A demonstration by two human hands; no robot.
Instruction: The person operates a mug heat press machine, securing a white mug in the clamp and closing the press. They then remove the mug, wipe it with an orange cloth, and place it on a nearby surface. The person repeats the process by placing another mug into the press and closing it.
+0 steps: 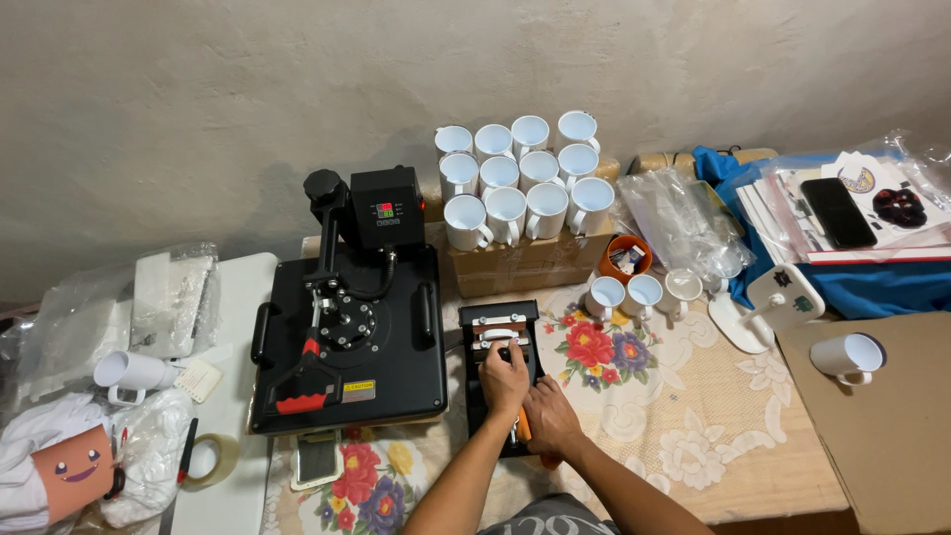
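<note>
Head view, one frame. Both hands are on the mug press [502,342], a small black clamp-type unit standing on the floral-cloth counter [693,416], directly ahead of the person and just right of the large flat heat press [347,337].

Key relation: the mug press's long axis runs away from the body, near end at the hands, far end toward the cardboard box [515,260] carrying the stack of white mugs [520,178]. The left hand [504,378] sits farther up the unit, fingers curled down onto its top face near the metal bars; whether it truly grips something there I cannot tell, since the fingertips are hidden. The right hand [551,416] is at the near end, closed around an orange-handled lever [524,428] that pokes out between the two hands. Left hand is nearer the clamp's middle; right hand nearer the body.

Surroundings: three loose white mugs [642,293] and an orange cup [625,256] stand beyond and right of the unit, apart from it. One mug [850,355] lies on brown cardboard [882,436] far right.
</note>
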